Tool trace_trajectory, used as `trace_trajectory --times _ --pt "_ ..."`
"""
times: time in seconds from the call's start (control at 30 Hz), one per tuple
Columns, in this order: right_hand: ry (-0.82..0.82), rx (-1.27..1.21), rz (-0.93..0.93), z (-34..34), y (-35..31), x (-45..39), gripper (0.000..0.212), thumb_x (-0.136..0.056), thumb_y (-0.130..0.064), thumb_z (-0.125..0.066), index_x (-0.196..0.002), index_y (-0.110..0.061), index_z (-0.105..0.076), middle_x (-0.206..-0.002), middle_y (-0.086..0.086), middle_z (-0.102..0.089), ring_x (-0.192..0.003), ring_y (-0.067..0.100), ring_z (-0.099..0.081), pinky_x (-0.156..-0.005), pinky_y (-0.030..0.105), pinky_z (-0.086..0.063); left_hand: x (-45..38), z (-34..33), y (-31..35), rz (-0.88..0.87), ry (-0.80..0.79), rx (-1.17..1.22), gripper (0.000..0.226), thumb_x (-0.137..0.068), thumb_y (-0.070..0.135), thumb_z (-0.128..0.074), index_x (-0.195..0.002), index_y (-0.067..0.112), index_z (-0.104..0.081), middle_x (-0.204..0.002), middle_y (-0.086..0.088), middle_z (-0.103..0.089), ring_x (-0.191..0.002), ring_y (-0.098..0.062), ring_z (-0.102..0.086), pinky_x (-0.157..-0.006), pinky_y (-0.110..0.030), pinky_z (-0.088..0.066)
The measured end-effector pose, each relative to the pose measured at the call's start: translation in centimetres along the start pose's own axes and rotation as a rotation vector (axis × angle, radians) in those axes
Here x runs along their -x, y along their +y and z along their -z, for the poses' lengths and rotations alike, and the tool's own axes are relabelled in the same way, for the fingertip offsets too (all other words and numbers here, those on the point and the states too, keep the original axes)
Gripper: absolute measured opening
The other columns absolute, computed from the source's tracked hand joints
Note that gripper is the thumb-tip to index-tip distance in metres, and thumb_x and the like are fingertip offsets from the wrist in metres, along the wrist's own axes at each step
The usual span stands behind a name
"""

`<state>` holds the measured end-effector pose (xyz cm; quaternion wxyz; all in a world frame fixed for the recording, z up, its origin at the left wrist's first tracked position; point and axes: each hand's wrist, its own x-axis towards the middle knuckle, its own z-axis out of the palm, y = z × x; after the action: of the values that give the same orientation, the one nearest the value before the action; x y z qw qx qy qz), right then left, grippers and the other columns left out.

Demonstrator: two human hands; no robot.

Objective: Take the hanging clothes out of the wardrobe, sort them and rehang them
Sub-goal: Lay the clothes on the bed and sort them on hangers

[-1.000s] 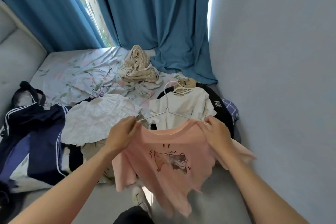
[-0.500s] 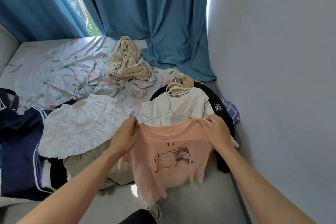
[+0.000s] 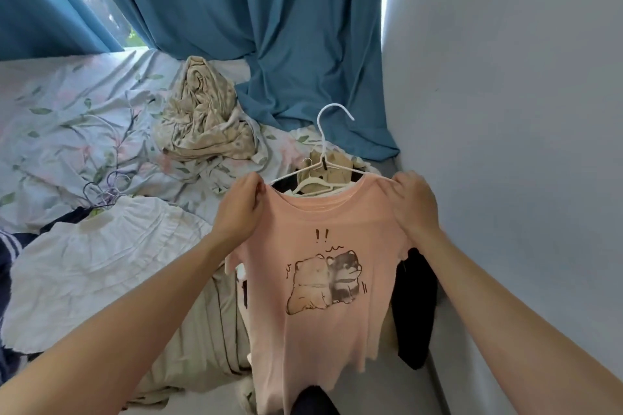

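Observation:
A pink T-shirt [image 3: 313,313] with a cartoon animal print hangs on a white wire hanger [image 3: 328,131], held upright above the bed. My left hand [image 3: 241,209] pinches the shirt's left shoulder and my right hand [image 3: 413,202] grips its right shoulder. The hanger's hook sticks up between my hands. Behind the shirt lies a pile of clothes on hangers, with a beige garment [image 3: 323,172] on top and a black garment [image 3: 416,306] showing at the right.
A white ruffled skirt [image 3: 94,266] and a striped beige garment [image 3: 209,340] lie on the bed at left. A crumpled beige floral cloth [image 3: 205,118] sits on the floral sheet [image 3: 67,118]. Blue curtains [image 3: 269,27] hang behind; a pale wall [image 3: 505,111] stands at right.
Both hands have lifted the pink T-shirt higher, so the hanger's hook now stands upright. The view has shifted right and closer to the bed.

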<state>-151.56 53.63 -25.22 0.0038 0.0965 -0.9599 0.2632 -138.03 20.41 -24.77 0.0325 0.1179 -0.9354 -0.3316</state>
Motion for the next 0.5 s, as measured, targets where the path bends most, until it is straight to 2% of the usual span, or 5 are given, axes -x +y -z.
trace_trajectory --times 0.13,0.27,0.33,0.4,0.5 --pt "-0.078 0.041 0.010 -6.1 2.9 -5.1 0.036 -0.105 -0.042 -0.055 -0.090 -0.011 -0.063 -0.089 0.003 -0.055 -0.086 0.027 -0.055 -0.073 0.043 -0.046 -5.8 -5.1 -3.3 0.079 0.020 -0.010 0.021 -0.092 0.001 -0.045 -0.096 0.022 -0.042 -0.094 0.006 -0.051 -0.088 -0.021 -0.048 -0.071 -0.045 -0.045" --pt "-0.177 0.128 0.012 -14.0 6.7 -7.6 0.035 -0.106 -0.041 -0.050 -0.102 -0.011 -0.068 -0.101 0.008 -0.061 -0.098 0.027 -0.055 -0.079 0.041 -0.041 -8.9 -11.8 -9.4 0.102 -0.063 -0.044 0.020 -0.094 0.003 -0.047 -0.102 0.021 -0.044 -0.098 0.004 -0.051 -0.091 -0.026 -0.051 -0.072 -0.045 -0.045" --pt "-0.196 0.226 0.022 -17.7 7.9 -8.3 0.033 -0.104 -0.038 -0.050 -0.125 -0.016 -0.064 -0.118 0.010 -0.061 -0.111 0.031 -0.054 -0.090 0.046 -0.044 -9.8 -14.5 -12.6 0.082 -0.094 -0.099 0.029 -0.093 0.003 -0.051 -0.118 0.019 -0.051 -0.116 -0.004 -0.054 -0.105 -0.030 -0.054 -0.080 -0.043 -0.048" --pt "-0.201 0.283 0.078 -21.1 7.8 -8.4 0.048 -0.100 -0.034 -0.056 -0.145 -0.017 -0.051 -0.132 0.011 -0.054 -0.119 0.032 -0.049 -0.100 0.048 -0.045 -9.9 -16.5 -15.5 0.072 -0.110 -0.143 0.047 -0.093 0.004 -0.058 -0.138 0.016 -0.053 -0.137 -0.010 -0.051 -0.124 -0.029 -0.049 -0.094 -0.040 -0.046" --pt "-0.295 0.230 0.181 -26.0 4.7 -7.1 0.056 -0.099 -0.034 -0.058 -0.151 -0.019 -0.042 -0.146 0.008 -0.045 -0.134 0.029 -0.042 -0.111 0.046 -0.043 -8.3 -17.7 -19.5 0.104 -0.118 -0.140 0.059 -0.095 0.009 -0.063 -0.151 0.017 -0.048 -0.141 -0.010 -0.053 -0.127 -0.030 -0.051 -0.101 -0.043 -0.047"
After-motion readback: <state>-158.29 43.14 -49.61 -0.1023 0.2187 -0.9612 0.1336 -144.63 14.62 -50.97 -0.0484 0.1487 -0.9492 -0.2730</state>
